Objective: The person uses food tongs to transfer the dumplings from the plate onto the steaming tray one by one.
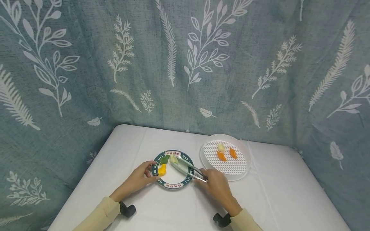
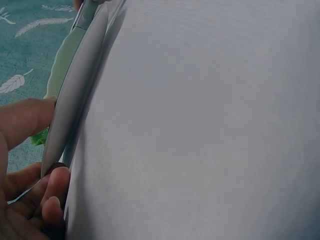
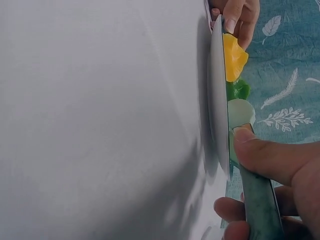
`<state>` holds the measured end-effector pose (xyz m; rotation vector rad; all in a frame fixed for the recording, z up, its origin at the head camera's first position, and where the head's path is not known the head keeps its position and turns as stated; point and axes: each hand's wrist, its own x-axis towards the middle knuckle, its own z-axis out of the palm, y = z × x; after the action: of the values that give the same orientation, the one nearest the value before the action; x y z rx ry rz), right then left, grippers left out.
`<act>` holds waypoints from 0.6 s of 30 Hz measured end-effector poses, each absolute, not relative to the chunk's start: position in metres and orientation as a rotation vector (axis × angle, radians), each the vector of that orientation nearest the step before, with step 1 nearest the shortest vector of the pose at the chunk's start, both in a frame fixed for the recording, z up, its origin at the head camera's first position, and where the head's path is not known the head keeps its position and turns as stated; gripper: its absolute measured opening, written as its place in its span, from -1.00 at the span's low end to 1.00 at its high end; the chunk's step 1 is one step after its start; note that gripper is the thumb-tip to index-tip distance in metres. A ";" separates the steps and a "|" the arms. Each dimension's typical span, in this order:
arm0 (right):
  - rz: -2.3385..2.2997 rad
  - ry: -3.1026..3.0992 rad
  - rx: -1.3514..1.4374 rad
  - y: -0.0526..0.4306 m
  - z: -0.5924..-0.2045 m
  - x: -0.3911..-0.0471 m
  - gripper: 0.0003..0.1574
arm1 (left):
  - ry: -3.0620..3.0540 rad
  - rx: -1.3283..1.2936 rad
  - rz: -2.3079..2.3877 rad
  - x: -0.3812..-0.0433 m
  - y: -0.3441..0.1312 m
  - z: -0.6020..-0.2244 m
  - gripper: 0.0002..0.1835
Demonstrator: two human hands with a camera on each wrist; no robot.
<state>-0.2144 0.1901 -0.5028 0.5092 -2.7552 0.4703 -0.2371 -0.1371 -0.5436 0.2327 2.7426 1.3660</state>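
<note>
A pair of metal tongs reaches across a small round plate with a dark lettered rim, and the tips sit at a pale, whitish piece of food on the far side of that plate; whether the tips actually pinch it I cannot tell from here. The right hand grips the tongs at their near end, thumb pressed along the top and fingers curled underneath, as the right wrist view shows close up. Beside the pale piece lies a green leafy bit, and nearer the left edge a yellow-orange piece. The left hand holds the plate's left rim, fingertips curled over the edge just beside the yellow piece, steadying it on the table. To the right of the plate, almost touching it, stands a white round tray with a perforated floor; on it lie two orange pieces and a small pale one, all toward its far side. Everything rests on a table under a white cloth, and a grey-blue curtain printed with white leaves hangs close behind and around it. Both sleeves are cream-coloured, with a dark band at each wrist.
</note>
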 end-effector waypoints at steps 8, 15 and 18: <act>0.446 -2.761 0.535 0.185 -0.504 -0.217 -0.57 | 2.733 0.226 1.353 -0.238 -0.136 -0.544 -0.25; 0.468 -2.727 0.582 0.185 -0.506 -0.217 -0.65 | 2.745 0.238 1.353 -0.238 -0.137 -0.543 -0.25; 0.512 -2.733 0.561 0.187 -0.506 -0.218 -0.66 | 2.745 0.242 1.351 -0.239 -0.138 -0.544 -0.25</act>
<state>-0.2175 0.1867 -0.5064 0.5608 -2.7326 0.5118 -0.2387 -0.1379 -0.5436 0.2419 2.7449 1.3508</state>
